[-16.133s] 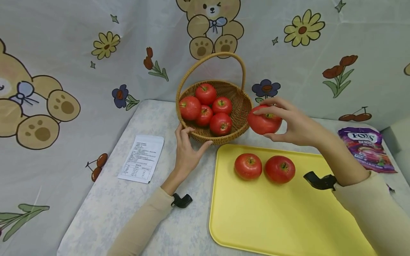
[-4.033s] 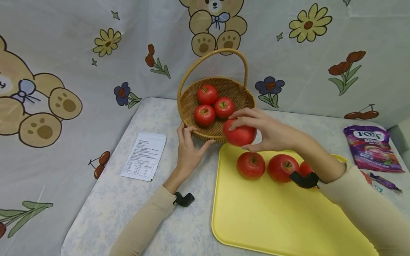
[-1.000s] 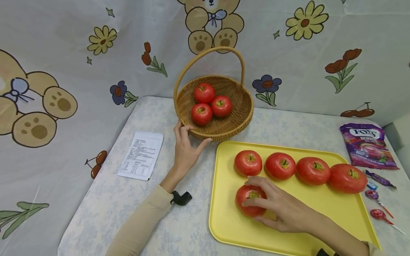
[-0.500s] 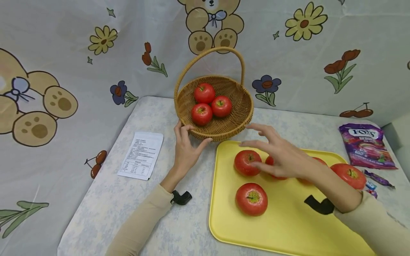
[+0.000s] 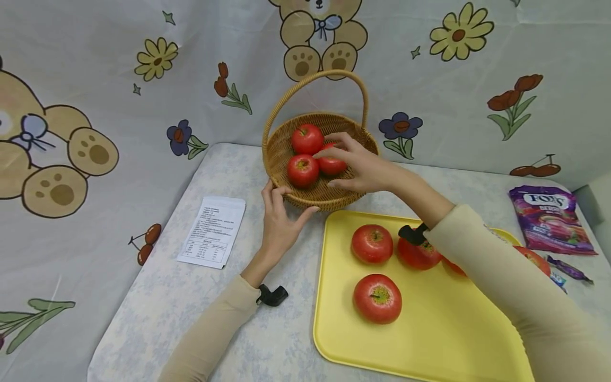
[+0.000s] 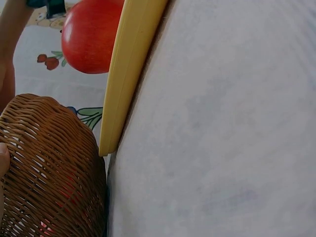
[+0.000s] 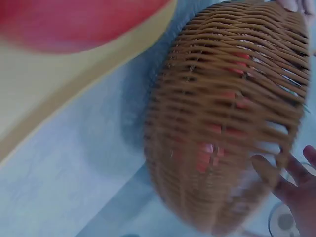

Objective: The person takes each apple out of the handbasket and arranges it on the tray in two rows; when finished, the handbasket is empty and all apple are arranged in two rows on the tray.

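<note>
In the head view my left hand (image 5: pixel 281 223) holds the front left rim of a wicker basket (image 5: pixel 329 204), fingers hooked over it and thumb along its side. Three red apples lie in the basket: one at the back (image 5: pixel 307 139), a front apple (image 5: pixel 303 170) and a right apple (image 5: pixel 332 164). My right hand (image 5: pixel 365 167) hovers over the right apple with spread, bent fingers, partly hiding it; whether it touches is unclear. The right wrist view shows the fingers (image 7: pixel 291 182) past the basket's woven side (image 7: pixel 207 118), blurred. The left wrist view shows the basket (image 6: pixel 54 168) too.
A yellow tray (image 5: pixel 334 339) right of the basket bears a back row of apples (image 5: pixel 372 244), partly under my right sleeve, and a single front apple (image 5: pixel 377 298). A candy bag (image 5: pixel 551 220) and wrapped sweets (image 5: pixel 570 268) lie far right. A printed packet (image 5: pixel 212 232) lies left.
My right hand let go of an apple on the tray's front and moved up and left into the basket. Over the longer span, several apples passed from basket to tray. The left hand stays put.
</note>
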